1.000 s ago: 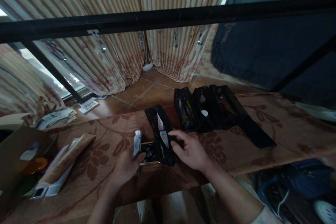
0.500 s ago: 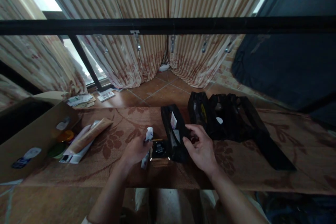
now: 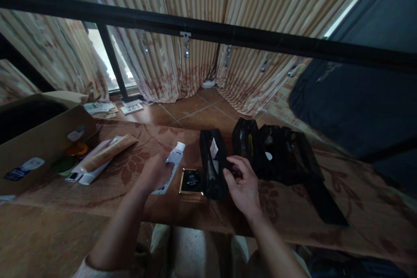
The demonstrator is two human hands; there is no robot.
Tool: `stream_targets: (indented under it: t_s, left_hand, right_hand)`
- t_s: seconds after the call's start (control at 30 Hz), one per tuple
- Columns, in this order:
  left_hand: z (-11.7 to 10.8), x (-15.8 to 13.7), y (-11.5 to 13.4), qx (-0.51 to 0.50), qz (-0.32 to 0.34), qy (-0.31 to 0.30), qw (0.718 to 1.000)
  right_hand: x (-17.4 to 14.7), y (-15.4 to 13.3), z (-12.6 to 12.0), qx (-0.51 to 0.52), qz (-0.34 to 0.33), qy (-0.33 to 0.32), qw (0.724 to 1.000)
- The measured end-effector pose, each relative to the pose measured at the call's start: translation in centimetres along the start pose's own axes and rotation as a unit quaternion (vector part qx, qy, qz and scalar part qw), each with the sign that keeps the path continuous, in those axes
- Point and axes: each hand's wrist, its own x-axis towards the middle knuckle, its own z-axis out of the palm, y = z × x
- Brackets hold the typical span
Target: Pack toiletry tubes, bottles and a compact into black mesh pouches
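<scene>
My left hand (image 3: 158, 173) is closed around a white squeeze tube (image 3: 176, 155) with a white cap, held slanted over the bench and partly hidden by the fingers. Beside it lies a small black square case (image 3: 191, 181) with a shiny gold edge. To the right of the case stands a black pouch (image 3: 215, 182), its top open, with a white label (image 3: 213, 148) and other items inside that I cannot make out. My right hand (image 3: 243, 184) grips the pouch's right rim with curved fingers, the thumb and index finger a little apart.
At the right lies a dark bag (image 3: 283, 160) with several sections and a strap. Several tubes (image 3: 109, 153) and a green jar lid (image 3: 63, 165) lie by a cardboard box (image 3: 48, 145) at the left. A black rail (image 3: 208, 28) crosses ahead, before curtains.
My left hand has moved left, away from the black case, with the tube in it, so more of the tube shows. The right hand stays at the pouch. The view has tilted.
</scene>
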Motion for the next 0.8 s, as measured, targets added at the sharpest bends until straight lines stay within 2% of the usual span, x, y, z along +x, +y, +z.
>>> stream_targets:
  t_s: [0.1, 0.17, 0.27, 0.4, 0.5, 0.57, 0.67, 0.8]
  left_hand:
    - [-1.1, -0.4, 0.2, -0.198, 0.05, 0.004, 0.979]
    - [-1.2, -0.9, 1.2, -0.341, 0.06, -0.005, 0.938]
    - [-0.4, -1.5, 3.4, -0.501, 0.04, -0.004, 0.865]
    - [1.0, -1.8, 5.8, -0.621, 0.024, -0.009, 0.783]
    - [1.7, -1.5, 6.6, -0.696, 0.017, -0.018, 0.718]
    - [2.0, -1.3, 6.9, -0.727, 0.011, -0.019, 0.687]
    - [2.4, -1.2, 7.3, -0.745, 0.015, -0.013, 0.667]
    - [3.2, -1.5, 8.1, -0.729, 0.045, -0.033, 0.682]
  right_hand:
    - [-0.1, -0.1, 0.3, 0.003, 0.001, 0.0, 1.0]
    - [-0.1, -0.1, 0.5, 0.003, 0.001, 0.002, 1.0]
    - [-0.2, 0.0, 0.8, -0.007, 0.0, 0.011, 1.0]
    - [-0.3, 0.0, 0.8, -0.006, -0.005, 0.041, 0.999]
    - [-0.5, -0.4, 0.7, -0.003, -0.027, 0.07, 0.997]
    - [-0.8, -0.6, 0.5, -0.006, -0.056, 0.062, 0.996]
    - [-1.2, -0.7, 0.4, -0.013, -0.101, 0.021, 0.995]
    - [-1.4, -0.7, 0.5, -0.033, -0.124, 0.006, 0.992]
